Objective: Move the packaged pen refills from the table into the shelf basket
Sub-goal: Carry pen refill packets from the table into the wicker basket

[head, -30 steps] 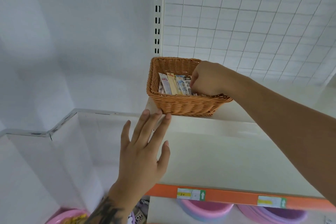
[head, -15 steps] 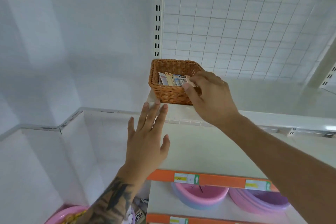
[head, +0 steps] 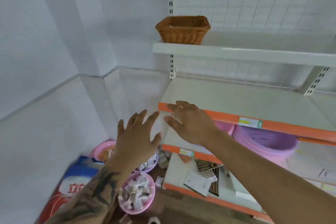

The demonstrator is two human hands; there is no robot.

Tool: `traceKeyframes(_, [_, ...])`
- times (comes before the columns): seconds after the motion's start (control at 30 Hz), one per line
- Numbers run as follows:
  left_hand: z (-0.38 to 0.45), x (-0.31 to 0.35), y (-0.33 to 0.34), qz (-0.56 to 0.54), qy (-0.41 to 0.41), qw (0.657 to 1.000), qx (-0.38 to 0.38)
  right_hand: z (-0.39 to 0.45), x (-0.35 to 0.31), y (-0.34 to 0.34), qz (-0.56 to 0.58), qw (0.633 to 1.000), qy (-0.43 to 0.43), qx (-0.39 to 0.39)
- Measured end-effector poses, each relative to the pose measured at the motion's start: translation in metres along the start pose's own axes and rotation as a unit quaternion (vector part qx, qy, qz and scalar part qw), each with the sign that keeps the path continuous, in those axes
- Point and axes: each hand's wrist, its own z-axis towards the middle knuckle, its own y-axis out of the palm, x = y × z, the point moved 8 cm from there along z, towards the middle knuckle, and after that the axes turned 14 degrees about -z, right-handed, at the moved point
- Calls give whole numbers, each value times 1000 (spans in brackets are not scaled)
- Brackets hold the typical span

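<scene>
Head view: shelf labels (head: 250,122) blurred, writing unreadable.

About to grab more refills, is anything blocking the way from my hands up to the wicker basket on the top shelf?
Nothing visible does. Both the left hand and right hand are empty, and the wicker basket sits with its top uncovered.

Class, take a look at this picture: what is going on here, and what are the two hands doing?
A person stands at a store shelf. Both hands are empty, fingers spread: the left hand hangs in the air beside the shelf end, the right hand in front of the orange shelf edge. The wicker basket sits on the upper white shelf, untouched. Pink bowls of small packets lie below.
</scene>
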Motion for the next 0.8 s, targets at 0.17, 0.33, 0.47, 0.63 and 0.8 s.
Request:
traceKeyframes(0.17, [-115,-52,43,33,-99,991,-85,-67,-54,74,23,993,-59,-98])
traceKeyframes(0.33, [-186,-82,41,35,-132,987,-80,-118,-84,86,11,992,-81,-97])
traceKeyframes(0.47, [-235,-92,24,65,-147,986,-37,-152,-129,85,-34,990,-113,-79])
traceKeyframes(0.63, [-324,-131,-13,77,-213,974,-8,-183,-223,85,-89,980,-170,-55])
traceKeyframes(0.8, [-474,-199,-52,56,-341,938,2,-238,-371,102,-87,956,-270,-73])
